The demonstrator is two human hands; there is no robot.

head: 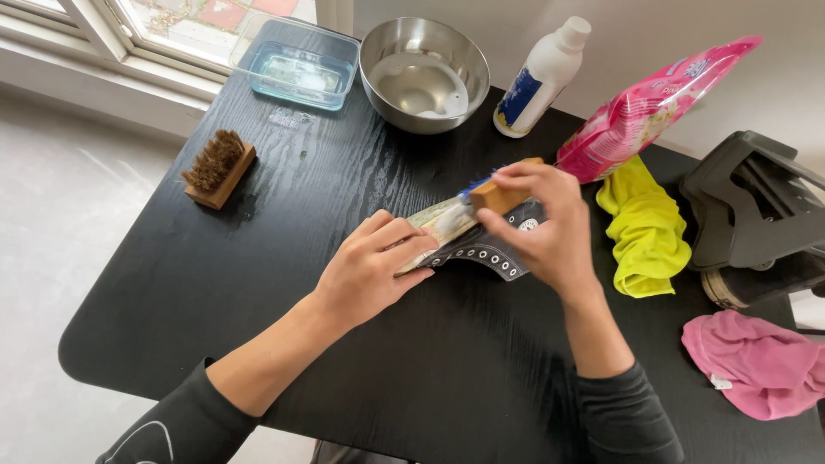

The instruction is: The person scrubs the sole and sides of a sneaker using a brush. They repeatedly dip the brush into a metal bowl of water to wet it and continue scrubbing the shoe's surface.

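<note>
A: What is each hand doing?

B: The left hand (374,273) is pressing flat, fingers together, on the dark shoe (468,239) lying on its side on the black table (258,283). The right hand (541,223) is pinching a small wooden brush (503,193), bristles down on the shoe's pale sole edge, just ahead of the left fingertips.

A: How to be scrubbing well here?

B: I'd be keeping the shoe pinned and making short strokes along the sole, away from the holding fingers.

A: And the shoe?

B: It's looking wet and grimy along the sole, with metal eyelets showing beneath the right palm.
</note>
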